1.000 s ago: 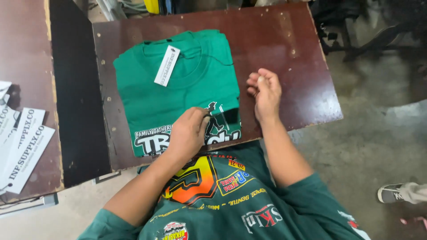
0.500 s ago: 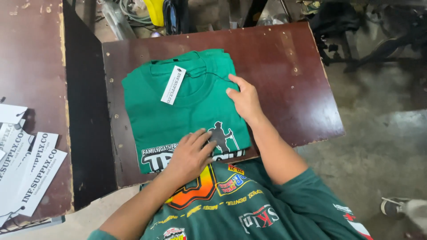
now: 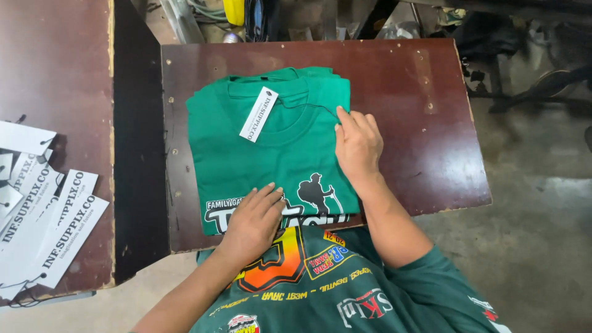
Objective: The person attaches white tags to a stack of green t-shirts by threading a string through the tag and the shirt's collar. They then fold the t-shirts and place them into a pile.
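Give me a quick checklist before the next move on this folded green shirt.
1. Shirt lies folded on the brown table: ok.
2. Left hand flat on the lower printed edge: ok.
3. Right hand flat on the shirt's right edge: ok.
4. White tag lies on top by the collar, in view: ok.
5. Lower edge fully on the table: not ok, it reaches the near edge by the person's body.
6. Layers underneath aligned: cannot tell.
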